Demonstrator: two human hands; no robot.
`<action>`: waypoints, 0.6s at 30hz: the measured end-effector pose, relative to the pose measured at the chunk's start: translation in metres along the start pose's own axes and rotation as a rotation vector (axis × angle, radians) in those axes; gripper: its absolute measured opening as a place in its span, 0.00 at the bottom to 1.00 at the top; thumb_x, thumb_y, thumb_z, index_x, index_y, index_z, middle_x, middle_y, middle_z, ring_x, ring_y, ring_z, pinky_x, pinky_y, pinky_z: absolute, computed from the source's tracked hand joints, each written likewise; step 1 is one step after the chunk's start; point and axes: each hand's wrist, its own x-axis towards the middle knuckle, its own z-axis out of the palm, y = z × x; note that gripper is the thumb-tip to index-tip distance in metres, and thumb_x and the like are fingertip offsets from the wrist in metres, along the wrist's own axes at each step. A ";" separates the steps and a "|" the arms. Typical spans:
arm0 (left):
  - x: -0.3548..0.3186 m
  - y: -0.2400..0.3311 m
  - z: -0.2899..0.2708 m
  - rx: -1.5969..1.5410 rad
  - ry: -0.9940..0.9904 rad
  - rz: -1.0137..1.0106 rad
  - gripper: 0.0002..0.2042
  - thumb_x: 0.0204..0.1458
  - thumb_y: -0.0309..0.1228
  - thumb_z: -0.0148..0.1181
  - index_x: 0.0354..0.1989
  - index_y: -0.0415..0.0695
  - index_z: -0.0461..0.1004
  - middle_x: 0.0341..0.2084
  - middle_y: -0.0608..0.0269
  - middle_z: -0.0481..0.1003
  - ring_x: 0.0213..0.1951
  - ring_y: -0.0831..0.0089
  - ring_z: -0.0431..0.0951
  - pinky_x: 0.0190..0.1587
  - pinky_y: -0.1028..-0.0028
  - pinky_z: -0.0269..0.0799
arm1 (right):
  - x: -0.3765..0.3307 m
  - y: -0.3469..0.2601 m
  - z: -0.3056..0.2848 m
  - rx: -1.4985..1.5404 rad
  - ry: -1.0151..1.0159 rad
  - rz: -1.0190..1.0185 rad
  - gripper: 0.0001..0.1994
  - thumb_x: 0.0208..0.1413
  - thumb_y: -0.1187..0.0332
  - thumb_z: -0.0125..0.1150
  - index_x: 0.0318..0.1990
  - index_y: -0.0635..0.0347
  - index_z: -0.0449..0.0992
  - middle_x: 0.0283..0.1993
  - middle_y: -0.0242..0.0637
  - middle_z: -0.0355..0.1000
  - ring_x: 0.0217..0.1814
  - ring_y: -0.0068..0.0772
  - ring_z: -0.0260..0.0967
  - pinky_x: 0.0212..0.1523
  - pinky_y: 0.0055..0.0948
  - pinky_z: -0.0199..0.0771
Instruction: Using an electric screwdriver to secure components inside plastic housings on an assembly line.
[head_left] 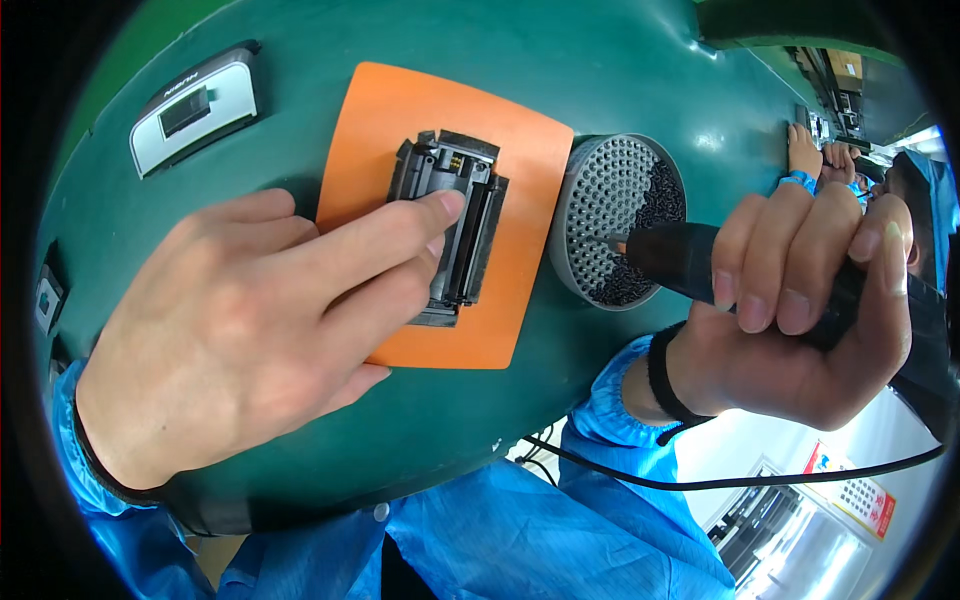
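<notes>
A black electronic housing lies on an orange mat. My left hand reaches over it from the left, index finger stretched onto the housing and the other fingers loosely bent; nothing is gripped in it. My right hand is wrapped round a black electric screwdriver, tilted with its tip over a round grey screw tray. Small dark screws are heaped along the tray's right side, while rows of holes show on the left. The bit's very end is hard to make out against the holes.
A silver-and-black device with a small window rests at the upper left of the green table. Another partly seen device is at the left edge. A black cable runs at lower right. Another person's hands show far right.
</notes>
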 end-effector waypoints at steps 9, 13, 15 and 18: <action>0.000 0.001 0.000 0.005 0.002 -0.010 0.31 0.40 0.45 0.69 0.50 0.33 0.78 0.61 0.55 0.73 0.33 0.66 0.79 0.32 0.68 0.73 | 0.000 -0.003 0.001 0.061 -0.048 0.031 0.07 0.66 0.67 0.41 0.38 0.60 0.63 0.20 0.31 0.58 0.16 0.21 0.54 0.19 0.26 0.59; 0.000 0.000 0.000 0.010 0.004 -0.012 0.31 0.41 0.45 0.68 0.50 0.33 0.78 0.61 0.55 0.73 0.33 0.65 0.79 0.32 0.69 0.73 | 0.001 -0.004 -0.003 0.104 -0.071 0.072 0.08 0.66 0.67 0.40 0.38 0.60 0.63 0.20 0.31 0.58 0.16 0.21 0.54 0.19 0.26 0.59; 0.000 0.000 0.001 0.005 0.002 -0.015 0.30 0.42 0.45 0.67 0.50 0.33 0.78 0.61 0.55 0.73 0.34 0.65 0.79 0.32 0.69 0.73 | 0.002 -0.003 -0.002 0.096 -0.072 0.060 0.07 0.66 0.67 0.40 0.37 0.59 0.63 0.20 0.31 0.57 0.16 0.22 0.54 0.19 0.26 0.59; -0.001 0.000 0.001 0.018 0.009 -0.018 0.30 0.42 0.45 0.68 0.50 0.33 0.78 0.61 0.55 0.73 0.33 0.65 0.79 0.32 0.68 0.73 | 0.004 0.000 0.000 0.088 -0.064 0.045 0.08 0.66 0.66 0.42 0.36 0.59 0.64 0.20 0.30 0.58 0.16 0.21 0.54 0.18 0.26 0.58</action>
